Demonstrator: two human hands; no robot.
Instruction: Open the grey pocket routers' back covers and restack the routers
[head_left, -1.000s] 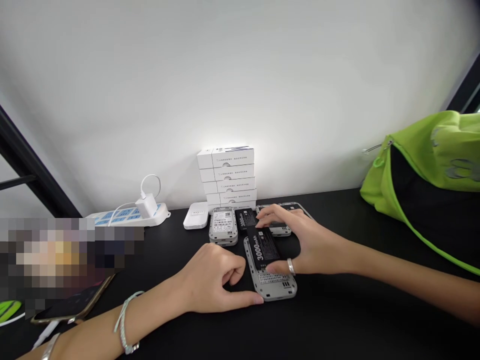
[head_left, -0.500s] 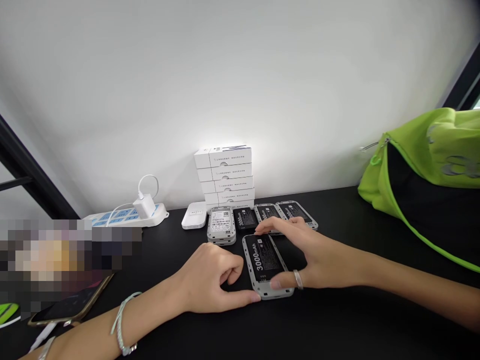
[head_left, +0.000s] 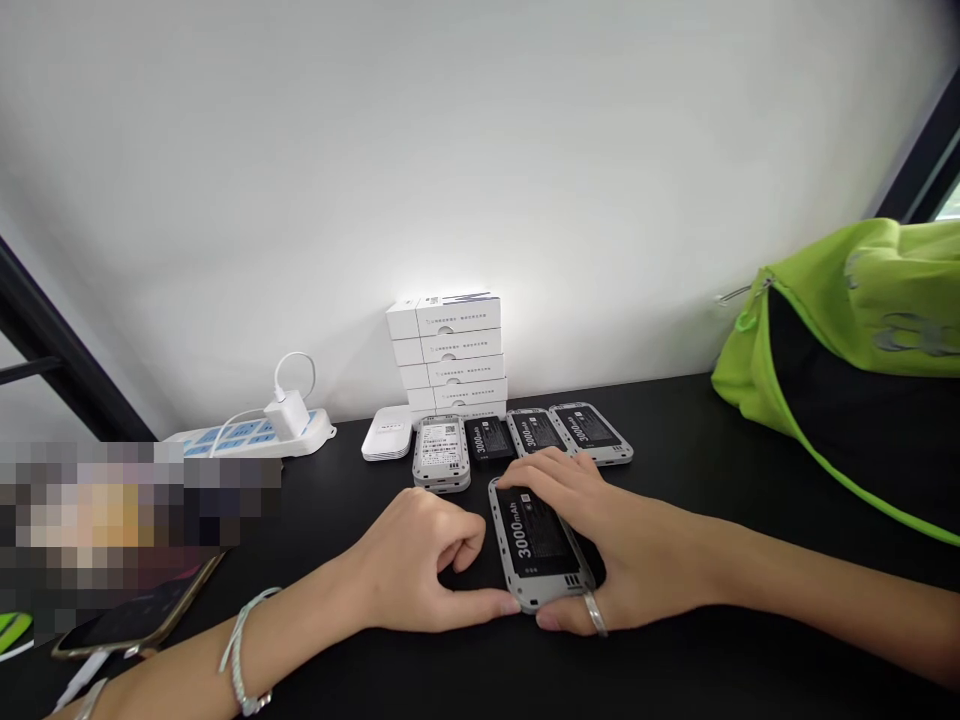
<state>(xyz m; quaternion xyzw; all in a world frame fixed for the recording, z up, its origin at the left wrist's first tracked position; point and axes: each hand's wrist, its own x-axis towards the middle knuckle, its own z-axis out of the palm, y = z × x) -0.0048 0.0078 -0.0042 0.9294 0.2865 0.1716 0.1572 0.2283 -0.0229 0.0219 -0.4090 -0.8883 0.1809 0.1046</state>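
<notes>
Well, the person's right hand (head_left: 600,540) is curved over a grey pocket-sized device (head_left: 504,560), fingers spread across its black 3000 mAh battery (head_left: 536,535) and thumb tucked at the near end, so it has hold of the device, which lies at 12 o'clock from the person. The left hand (head_left: 409,570) sits half-curled at the device's 8 o'clock, its thumb touching the near corner and holding nothing. Bracing the case from both sides like this is a sound way to stop it skidding on the black surface (head_left: 750,640). The right fingers hide the battery's far end, so its seating cannot be judged, and a blurred patch (head_left: 127,510) at 9 o'clock conceals whatever lies there.
</notes>
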